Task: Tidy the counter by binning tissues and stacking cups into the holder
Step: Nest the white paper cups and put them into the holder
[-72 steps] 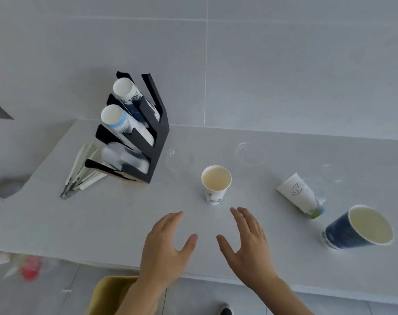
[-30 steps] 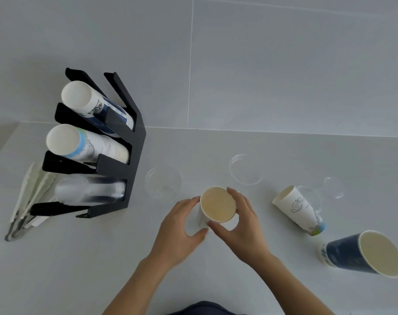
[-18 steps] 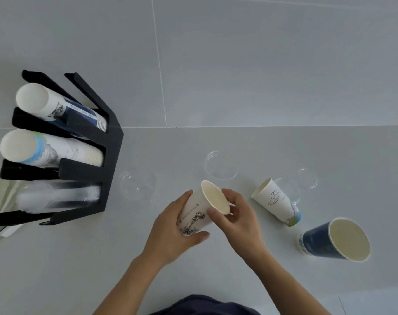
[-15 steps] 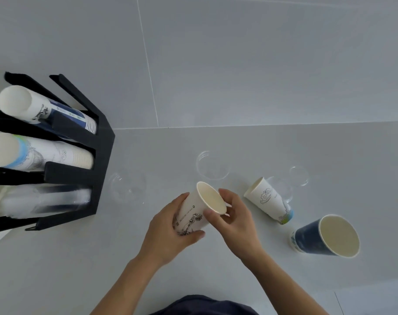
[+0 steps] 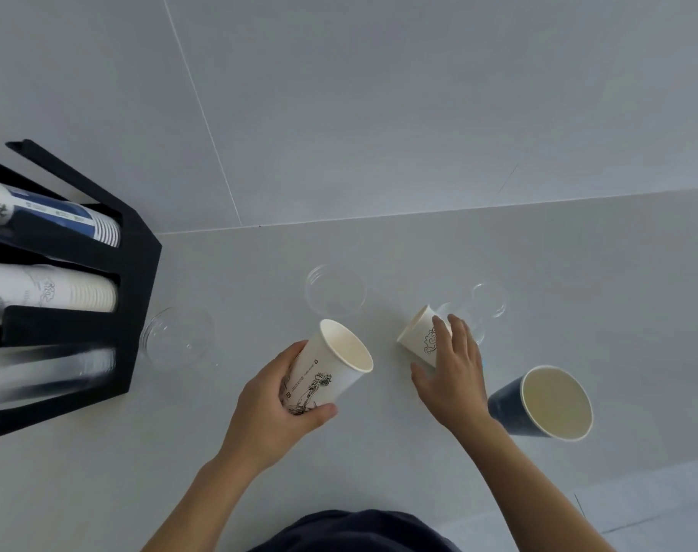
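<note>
The left hand (image 5: 277, 408) is gripping a tilted white cup (image 5: 331, 368). The right hand (image 5: 452, 376) is lying open over a small cup (image 5: 419, 338) on the counter (image 5: 379, 472).

Black slotted cup holder (image 5: 138, 280) cut by left edge; its three stacked-cup rows lose their left ends. Bottom row of clear plastic cups (image 5: 48, 372) blurred. Small white paper cup (image 5: 419, 338) lying on bench half hidden under right hand (image 5: 452, 372). Print on tilted white paper cup (image 5: 327, 368) too small to read.
</note>
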